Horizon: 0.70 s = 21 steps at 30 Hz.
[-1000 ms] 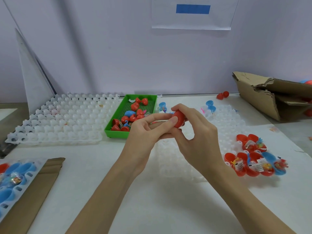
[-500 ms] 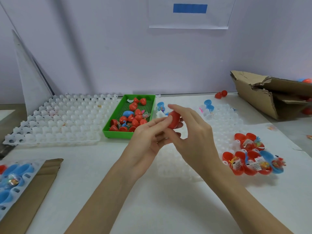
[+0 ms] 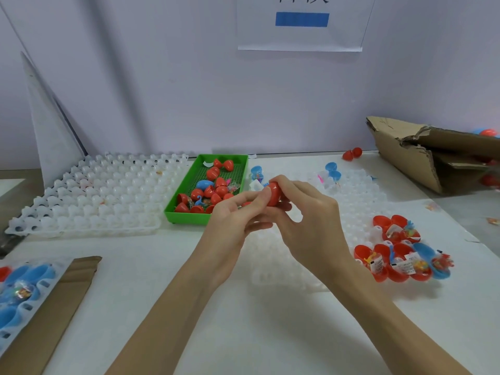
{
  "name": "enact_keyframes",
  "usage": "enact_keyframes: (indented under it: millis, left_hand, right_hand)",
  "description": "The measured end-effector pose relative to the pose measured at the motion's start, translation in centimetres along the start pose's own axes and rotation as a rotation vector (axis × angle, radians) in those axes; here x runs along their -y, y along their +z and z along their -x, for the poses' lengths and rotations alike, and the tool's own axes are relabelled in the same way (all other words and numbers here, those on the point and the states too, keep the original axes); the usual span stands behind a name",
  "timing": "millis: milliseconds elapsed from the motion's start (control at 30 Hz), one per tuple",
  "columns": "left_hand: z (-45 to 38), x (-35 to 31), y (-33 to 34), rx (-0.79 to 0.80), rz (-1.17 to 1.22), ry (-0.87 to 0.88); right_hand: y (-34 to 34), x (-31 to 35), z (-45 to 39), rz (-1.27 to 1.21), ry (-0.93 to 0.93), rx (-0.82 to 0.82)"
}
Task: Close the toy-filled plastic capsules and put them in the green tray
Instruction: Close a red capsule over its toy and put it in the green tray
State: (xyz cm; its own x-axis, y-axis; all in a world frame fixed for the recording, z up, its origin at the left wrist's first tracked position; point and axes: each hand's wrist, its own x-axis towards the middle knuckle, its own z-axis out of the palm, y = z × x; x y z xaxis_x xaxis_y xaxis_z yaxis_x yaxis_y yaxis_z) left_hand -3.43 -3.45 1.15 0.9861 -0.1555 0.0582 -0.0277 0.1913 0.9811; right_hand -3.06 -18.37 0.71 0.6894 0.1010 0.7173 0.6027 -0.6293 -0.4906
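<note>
Red capsule (image 3: 275, 194) pinched by both hands beside green tray (image 3: 180, 217) edge.

- The red capsule (image 3: 276, 194) is mostly covered by the fingers of the left hand (image 3: 232, 220) and right hand (image 3: 311, 220); whether its halves meet cannot be told.
- The near right corner of the green tray (image 3: 189, 216) lies behind the left hand.
- The blue capsules (image 3: 19, 290) at near left are cut by the left edge.
- The cardboard box (image 3: 422, 158) at far right runs off the right edge.
</note>
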Motion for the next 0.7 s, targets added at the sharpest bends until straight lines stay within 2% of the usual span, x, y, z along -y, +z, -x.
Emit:
enact_keyframes:
  millis: [100,200,267,300,367,433,500,533,567,633,700]
  left_hand:
    - [0.0,0.1,0.0,-0.033,-0.021,0.0]
    - [-0.1,0.3,0.1,-0.112,-0.166,0.047]
    - [0.0,0.4,0.3,-0.154,-0.219,0.067]
    - [-0.1,0.3,0.4,-0.168,-0.201,0.061]
    - [-0.3,0.1,0.3,-0.201,-0.127,0.032]
    - [-0.7,-0.1,-0.1,-0.26,-0.056,0.027]
    - [-0.9,0.0,-0.4,-0.298,-0.031,0.032]
    - [-0.9,0.1,-0.5,-0.31,-0.03,0.029]
    - [-0.9,0.2,-0.6,-0.317,-0.024,0.027]
    - [-0.9,0.1,-0.8,-0.315,-0.008,0.028]
    - [-1.1,-0.1,-0.9,-0.316,-0.007,0.041]
  right_hand:
    - [0.0,0.0,0.1,-0.002,-0.01,0.059]
    - [0.1,-0.1,-0.1,0.056,0.022,0.186]
    - [0.3,-0.3,0.0,0.046,0.107,0.24]
    - [0.0,-0.2,-0.3,-0.06,0.214,0.236]
    - [-1.4,-0.5,-2.2,-0.439,0.495,0.136]
    - [-4.2,-2.4,-5.6,-0.903,0.666,-0.062]
    - [-7.8,-4.8,-9.6,-1.372,0.768,-0.338]
    - [-9.4,-5.8,-11.0,-1.435,0.851,-0.39]
    - [-10.5,-6.7,-11.8,-1.339,0.938,-0.358]
    - [-11.8,-8.4,-11.5,-0.858,1.052,-0.139]
    - [-12.1,-9.8,-9.8,-0.353,0.941,0.098]
